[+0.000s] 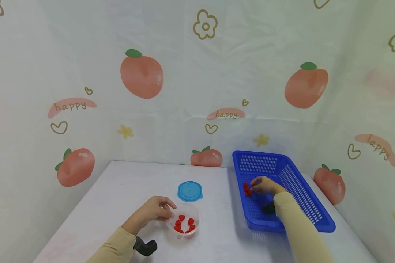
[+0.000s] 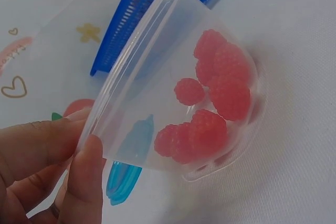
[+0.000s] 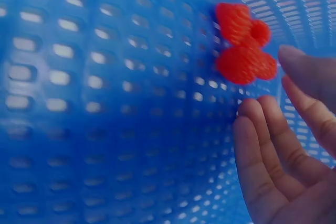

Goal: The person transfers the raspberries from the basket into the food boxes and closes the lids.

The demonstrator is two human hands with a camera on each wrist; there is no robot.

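Observation:
My left hand [image 1: 157, 209] pinches the rim of a clear round plastic tub [image 1: 197, 215] between thumb and fingers. Several red raspberries [image 2: 226, 72] lie on the tub's bottom. Inside the blue plastic basket [image 1: 316, 219], my right hand [image 3: 294, 150] reaches toward a small cluster of raspberries [image 3: 244, 45] by the left wall. The thumb and fingers are spread apart close to the cluster. No berry shows between them.
A translucent blue lid [image 1: 190, 191] lies on the white table [image 1: 131, 182] just behind the tub. The basket stands at the right, its perforated walls around my right hand. A printed curtain [image 1: 171, 120] hangs behind the table.

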